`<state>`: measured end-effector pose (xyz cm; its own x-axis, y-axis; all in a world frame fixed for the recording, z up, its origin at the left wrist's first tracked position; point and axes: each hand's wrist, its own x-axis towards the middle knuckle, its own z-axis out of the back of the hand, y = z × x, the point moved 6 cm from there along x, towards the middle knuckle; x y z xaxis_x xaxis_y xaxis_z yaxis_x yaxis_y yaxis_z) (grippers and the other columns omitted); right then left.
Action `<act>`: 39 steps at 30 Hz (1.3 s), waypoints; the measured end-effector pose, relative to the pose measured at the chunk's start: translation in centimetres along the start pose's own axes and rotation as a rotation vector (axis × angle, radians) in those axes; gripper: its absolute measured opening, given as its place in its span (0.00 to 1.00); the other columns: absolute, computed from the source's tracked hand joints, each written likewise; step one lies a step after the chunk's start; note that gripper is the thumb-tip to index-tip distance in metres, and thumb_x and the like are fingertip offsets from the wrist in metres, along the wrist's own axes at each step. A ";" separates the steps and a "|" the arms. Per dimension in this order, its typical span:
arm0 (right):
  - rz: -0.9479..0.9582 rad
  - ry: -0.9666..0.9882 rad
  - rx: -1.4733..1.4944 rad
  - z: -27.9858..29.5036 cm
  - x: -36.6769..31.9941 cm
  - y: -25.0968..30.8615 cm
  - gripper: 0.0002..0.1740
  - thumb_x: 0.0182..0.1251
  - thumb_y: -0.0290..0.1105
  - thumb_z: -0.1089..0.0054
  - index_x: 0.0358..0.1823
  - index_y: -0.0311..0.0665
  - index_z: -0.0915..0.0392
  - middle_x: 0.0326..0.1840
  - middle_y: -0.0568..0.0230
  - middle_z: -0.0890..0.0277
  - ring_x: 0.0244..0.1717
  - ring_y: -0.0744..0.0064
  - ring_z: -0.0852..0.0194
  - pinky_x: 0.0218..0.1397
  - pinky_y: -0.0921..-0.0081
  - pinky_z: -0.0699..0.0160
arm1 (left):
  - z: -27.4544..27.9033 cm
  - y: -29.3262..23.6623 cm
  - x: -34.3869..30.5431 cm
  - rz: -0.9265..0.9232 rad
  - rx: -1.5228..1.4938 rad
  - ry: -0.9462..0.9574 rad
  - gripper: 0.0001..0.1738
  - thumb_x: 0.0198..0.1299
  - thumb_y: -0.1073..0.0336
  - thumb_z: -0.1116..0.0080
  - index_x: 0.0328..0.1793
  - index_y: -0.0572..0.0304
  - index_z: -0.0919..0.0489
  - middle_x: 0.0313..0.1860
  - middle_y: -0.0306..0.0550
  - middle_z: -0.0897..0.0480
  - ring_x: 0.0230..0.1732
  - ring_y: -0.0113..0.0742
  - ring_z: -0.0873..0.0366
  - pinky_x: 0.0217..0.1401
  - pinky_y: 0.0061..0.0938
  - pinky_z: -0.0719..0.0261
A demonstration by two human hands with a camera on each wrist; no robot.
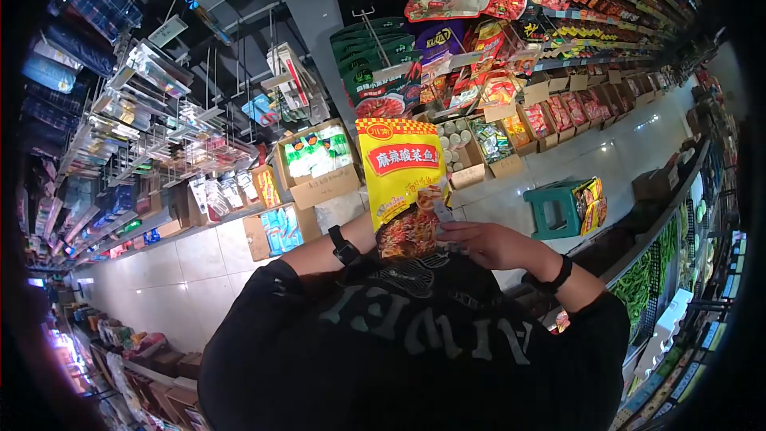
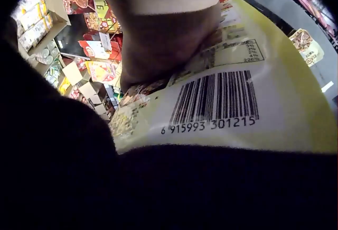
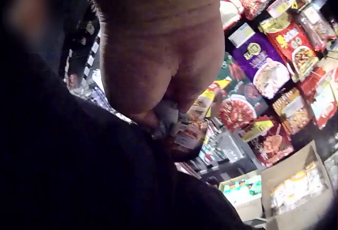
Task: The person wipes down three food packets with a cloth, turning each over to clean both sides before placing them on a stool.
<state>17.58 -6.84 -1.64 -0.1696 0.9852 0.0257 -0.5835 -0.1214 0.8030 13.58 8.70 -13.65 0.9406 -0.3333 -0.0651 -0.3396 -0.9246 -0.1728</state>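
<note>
A yellow food packet (image 1: pixel 399 160) with red labels stands upright before the chest. My left hand is behind it in the head view, its fingers hidden; in the left wrist view the hand (image 2: pixel 163 47) lies against the packet's back (image 2: pixel 285 98), beside the barcode, supporting it. At the packet's lower right edge, my right hand (image 1: pixel 495 246) pinches a small crumpled grey-white piece (image 1: pixel 444 214) against the printed front. The right wrist view shows this grey piece (image 3: pixel 168 115) between the thumb and fingers of the right hand (image 3: pixel 158 66).
Sauce packets (image 1: pixel 383 84) hang on hooks ahead, above open cardboard boxes (image 1: pixel 327 185) of goods. Hanging racks (image 1: pixel 159 120) fill the left side. On the tiled floor (image 1: pixel 191 259) at the right stands a green stool (image 1: pixel 550 211), near a vegetable shelf (image 1: pixel 638 279).
</note>
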 end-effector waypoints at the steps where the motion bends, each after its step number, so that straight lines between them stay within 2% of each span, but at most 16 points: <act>1: -0.047 -0.026 0.015 -0.3 -0.4 -0.3 0.22 0.53 0.13 0.43 0.52 0.30 0.18 0.74 0.55 0.30 0.80 0.49 0.42 0.79 0.59 0.34 | 0.3 -0.2 0.0 0.016 -0.010 0.007 0.33 0.78 0.51 0.57 0.82 0.61 0.42 0.72 0.53 0.28 0.67 0.46 0.25 0.70 0.37 0.24; 6: 0.038 -0.204 0.146 -0.4 4.7 1.8 0.18 0.58 0.15 0.46 0.50 0.27 0.19 0.72 0.53 0.28 0.79 0.50 0.40 0.78 0.58 0.34 | 0.0 -0.4 0.9 0.055 0.004 -0.012 0.31 0.78 0.52 0.56 0.80 0.61 0.40 0.69 0.52 0.27 0.64 0.44 0.24 0.67 0.36 0.23; 12: -0.010 0.161 0.242 -1.0 3.9 1.7 0.16 0.59 0.17 0.48 0.48 0.26 0.19 0.69 0.52 0.26 0.78 0.51 0.38 0.78 0.55 0.35 | -1.5 1.0 2.2 0.078 0.024 -0.057 0.29 0.78 0.53 0.55 0.77 0.62 0.36 0.60 0.50 0.22 0.56 0.40 0.20 0.61 0.34 0.20; 13: 0.094 -0.011 0.182 -0.3 2.1 1.5 0.17 0.57 0.17 0.51 0.47 0.26 0.20 0.67 0.50 0.24 0.76 0.48 0.36 0.77 0.54 0.34 | -1.4 1.3 2.5 0.081 0.017 -0.062 0.28 0.78 0.53 0.55 0.77 0.63 0.35 0.59 0.49 0.22 0.55 0.40 0.20 0.59 0.33 0.20; 15: 0.033 -0.010 0.132 -0.6 -2.6 -1.5 0.21 0.55 0.16 0.52 0.50 0.26 0.20 0.66 0.47 0.24 0.76 0.46 0.36 0.77 0.53 0.35 | -1.1 2.4 3.0 0.097 -0.015 -0.052 0.28 0.78 0.53 0.54 0.76 0.63 0.33 0.56 0.49 0.20 0.52 0.38 0.19 0.57 0.32 0.19; 18: -0.120 -0.056 0.174 -0.1 -8.2 -4.5 0.23 0.58 0.16 0.53 0.55 0.26 0.20 0.69 0.44 0.27 0.77 0.44 0.37 0.77 0.55 0.36 | -0.2 4.1 3.8 0.128 -0.100 0.075 0.32 0.79 0.52 0.58 0.82 0.59 0.43 0.76 0.49 0.32 0.69 0.37 0.27 0.71 0.35 0.27; 19: -0.180 -0.084 0.203 0.2 -9.4 -5.1 0.23 0.60 0.16 0.52 0.56 0.27 0.20 0.70 0.43 0.28 0.77 0.44 0.38 0.77 0.56 0.37 | 0.0 4.5 3.9 0.118 -0.266 -0.033 0.31 0.79 0.53 0.56 0.81 0.59 0.40 0.74 0.50 0.30 0.68 0.40 0.26 0.72 0.37 0.27; 22: -0.281 -0.515 0.274 3.0 -9.8 -5.2 0.19 0.68 0.20 0.49 0.59 0.27 0.22 0.75 0.42 0.33 0.77 0.47 0.38 0.76 0.59 0.35 | -1.4 4.4 6.0 -0.022 -0.013 -0.024 0.29 0.78 0.54 0.55 0.79 0.60 0.36 0.71 0.51 0.26 0.67 0.42 0.24 0.71 0.40 0.26; 23: -0.233 -0.549 0.222 3.4 -8.8 -4.5 0.22 0.70 0.25 0.44 0.64 0.27 0.26 0.77 0.42 0.37 0.80 0.48 0.42 0.78 0.61 0.40 | -1.3 4.6 6.6 -0.050 0.118 -0.226 0.26 0.77 0.48 0.54 0.65 0.62 0.26 0.61 0.51 0.20 0.58 0.40 0.20 0.61 0.34 0.20; 26: -0.258 -0.618 0.059 2.9 -5.5 -3.0 0.38 0.68 0.38 0.32 0.73 0.26 0.36 0.77 0.38 0.40 0.81 0.49 0.47 0.80 0.62 0.44 | 4.1 3.6 10.8 -0.357 0.138 -0.299 0.33 0.72 0.35 0.53 0.60 0.59 0.25 0.54 0.49 0.19 0.51 0.41 0.19 0.55 0.39 0.19; 27: -0.281 -0.634 0.100 3.4 -5.3 -3.3 0.39 0.67 0.39 0.31 0.73 0.26 0.37 0.76 0.38 0.39 0.80 0.50 0.45 0.79 0.63 0.43 | -0.7 3.0 10.6 -0.621 0.062 -0.540 0.35 0.68 0.28 0.55 0.53 0.53 0.24 0.45 0.45 0.19 0.43 0.41 0.20 0.48 0.42 0.19; 30: -0.327 -0.636 0.366 4.1 -5.7 -5.8 0.41 0.66 0.40 0.30 0.74 0.26 0.39 0.73 0.43 0.34 0.75 0.54 0.37 0.76 0.64 0.38 | -3.9 4.6 13.0 -0.545 0.105 -0.546 0.30 0.70 0.31 0.54 0.51 0.49 0.25 0.39 0.40 0.22 0.37 0.39 0.24 0.44 0.42 0.21; 34: -0.332 -0.594 0.918 3.4 -9.5 -9.1 0.33 0.69 0.31 0.41 0.73 0.27 0.37 0.68 0.53 0.26 0.66 0.64 0.25 0.70 0.66 0.28 | -5.7 4.9 13.1 -0.523 0.170 -0.631 0.24 0.73 0.41 0.50 0.59 0.52 0.25 0.53 0.43 0.17 0.48 0.37 0.16 0.50 0.36 0.18; 35: -0.309 -0.616 1.041 3.0 -10.6 -10.3 0.32 0.69 0.29 0.44 0.73 0.27 0.37 0.67 0.52 0.25 0.65 0.63 0.24 0.70 0.66 0.27 | -10.5 5.0 11.3 -0.440 0.224 -0.801 0.26 0.74 0.45 0.51 0.65 0.55 0.27 0.59 0.47 0.17 0.55 0.39 0.16 0.61 0.36 0.20; 38: -0.289 -0.694 1.338 3.6 -13.7 -11.0 0.31 0.67 0.28 0.49 0.73 0.27 0.37 0.68 0.50 0.26 0.65 0.60 0.23 0.70 0.62 0.26 | -5.7 0.3 8.7 -0.483 0.763 -0.708 0.29 0.75 0.45 0.52 0.71 0.57 0.30 0.63 0.49 0.19 0.59 0.42 0.17 0.68 0.37 0.23; 39: -0.291 -0.721 1.429 3.9 -14.1 -10.8 0.32 0.67 0.29 0.51 0.73 0.27 0.36 0.69 0.49 0.26 0.66 0.58 0.24 0.70 0.61 0.25 | -6.6 0.0 8.9 -0.499 0.671 -0.585 0.29 0.75 0.47 0.52 0.72 0.58 0.31 0.64 0.51 0.20 0.60 0.43 0.18 0.68 0.38 0.23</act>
<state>29.33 -18.99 -8.34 0.4353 0.8527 -0.2890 0.7138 -0.1312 0.6879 21.98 4.56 -7.74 0.8876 0.3705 -0.2738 -0.0095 -0.5794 -0.8150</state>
